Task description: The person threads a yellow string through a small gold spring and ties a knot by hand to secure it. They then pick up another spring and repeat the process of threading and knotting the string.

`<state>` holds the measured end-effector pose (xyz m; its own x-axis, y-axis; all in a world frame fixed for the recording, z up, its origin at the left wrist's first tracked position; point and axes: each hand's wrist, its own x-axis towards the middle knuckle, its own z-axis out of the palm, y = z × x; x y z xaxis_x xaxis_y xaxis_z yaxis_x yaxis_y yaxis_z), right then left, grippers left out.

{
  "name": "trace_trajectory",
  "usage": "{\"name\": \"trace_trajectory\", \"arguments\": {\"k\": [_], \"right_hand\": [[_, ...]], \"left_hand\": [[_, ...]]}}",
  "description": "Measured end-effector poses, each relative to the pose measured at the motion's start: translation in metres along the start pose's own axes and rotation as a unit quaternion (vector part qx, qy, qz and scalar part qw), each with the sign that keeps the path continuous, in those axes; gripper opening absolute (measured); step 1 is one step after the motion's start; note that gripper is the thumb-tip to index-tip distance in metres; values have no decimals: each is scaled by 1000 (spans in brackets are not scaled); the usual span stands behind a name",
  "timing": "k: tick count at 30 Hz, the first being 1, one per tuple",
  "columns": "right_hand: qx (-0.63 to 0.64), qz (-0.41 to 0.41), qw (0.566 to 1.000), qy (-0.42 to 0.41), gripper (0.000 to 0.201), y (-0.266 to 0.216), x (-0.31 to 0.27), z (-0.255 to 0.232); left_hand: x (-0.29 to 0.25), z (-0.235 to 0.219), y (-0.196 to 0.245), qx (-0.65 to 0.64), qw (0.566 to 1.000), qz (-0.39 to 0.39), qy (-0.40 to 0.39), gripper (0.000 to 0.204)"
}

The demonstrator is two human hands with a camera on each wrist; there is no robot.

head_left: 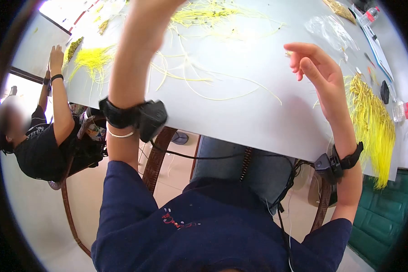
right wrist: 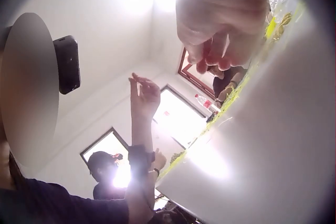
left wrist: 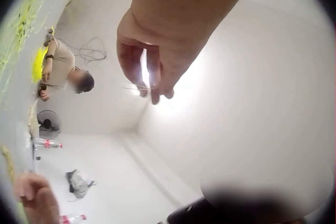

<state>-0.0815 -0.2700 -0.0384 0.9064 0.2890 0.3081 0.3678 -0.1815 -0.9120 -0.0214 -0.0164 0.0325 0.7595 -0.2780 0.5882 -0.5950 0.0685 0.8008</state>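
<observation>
My left hand (left wrist: 152, 40) is raised high. Only its forearm (head_left: 136, 59) crosses the head view, the hand itself being past the top edge. In the left wrist view its fingertips come together around a thin pale strand (left wrist: 131, 88), whose ends poke out sideways. My right hand (head_left: 322, 75) hovers over the right part of the table, fingers loosely bent and thumb apart from the index finger. A tiny light speck shows by its fingertips. Below and between the arms, long thin yellow cords (head_left: 208, 97) lie in loose loops on the white table (head_left: 222, 122).
A thick bundle of yellow cords (head_left: 371, 127) hangs over the table's right edge. More cords (head_left: 204, 16) lie at the far side, with a clear plastic bag (head_left: 328, 29) and a bottle (head_left: 371, 14). Another person (head_left: 45, 140) sits at the left by a smaller cord pile (head_left: 93, 61).
</observation>
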Motion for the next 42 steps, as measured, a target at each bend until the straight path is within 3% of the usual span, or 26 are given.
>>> {"name": "trace_trajectory", "arguments": {"k": [1, 2, 4, 6, 8, 10, 14, 16, 18, 21, 22, 23, 26, 27, 28, 30, 37, 39, 42], "right_hand": [[16, -42, 999, 6, 27, -3, 1, 6], [32, -83, 996, 12, 31, -6, 1, 13], [87, -96, 991, 8, 33, -11, 1, 28], [144, -112, 983, 8, 35, -12, -1, 30], [141, -65, 988, -20, 35, -8, -4, 23], [140, -55, 988, -25, 34, -4, -5, 17], [159, -19, 987, -27, 29, -6, -7, 18], [174, -16, 984, -21, 27, -4, -8, 20], [187, 0, 981, -50, 20, 1, -6, 19], [134, 15, 990, -39, 15, -2, -8, 18], [137, 14, 990, -38, 15, -2, -9, 18], [134, 11, 990, -37, 14, -1, -10, 17], [96, 12, 994, -41, 14, 2, -15, 22], [59, 18, 997, -47, 15, 2, -16, 23], [60, 15, 997, -46, 15, 1, -17, 23], [28, 20, 996, -87, 15, 0, -18, 24], [-5, 62, 989, -131, 14, -2, -18, 24], [-5, 72, 987, -141, 14, -4, -18, 24], [-8, 87, 984, -153, 14, -7, -19, 24]], "left_hand": [[-4, 2, -17, -19, 997, 13, -70, 8], [-11, 13, -14, 3, 993, -70, -93, 10], [-20, 31, -16, 27, 986, -40, -160, 18], [-34, 52, -31, 66, 988, 20, -135, 16], [-41, 65, -36, 81, 990, 55, -105, 13], [-44, 72, -38, 73, 991, 47, -100, 13], [-51, 76, -38, 13, 994, -33, -104, 12], [-53, 77, -32, -199, 946, -215, -140, 13], [-53, 74, -31, -196, 943, -214, -164, 18], [-46, 57, -23, -42, 962, -188, -194, 37], [-41, 48, -28, 17, 973, -138, -183, 38], [-34, 35, -29, 74, 973, -135, -172, 33], [-12, -20, -48, 282, 925, -88, -240, 24], [-12, -35, -57, 335, 905, -129, -227, 20], [-13, -48, -63, 338, 904, -128, -228, 20], [-15, -66, -71, 444, 856, -103, -244, 19], [-25, -59, -70, 468, 848, -110, -221, 18], [-25, -54, -66, 521, 813, -116, -231, 18], [-24, -51, -67, 542, 802, -120, -220, 22]]}}
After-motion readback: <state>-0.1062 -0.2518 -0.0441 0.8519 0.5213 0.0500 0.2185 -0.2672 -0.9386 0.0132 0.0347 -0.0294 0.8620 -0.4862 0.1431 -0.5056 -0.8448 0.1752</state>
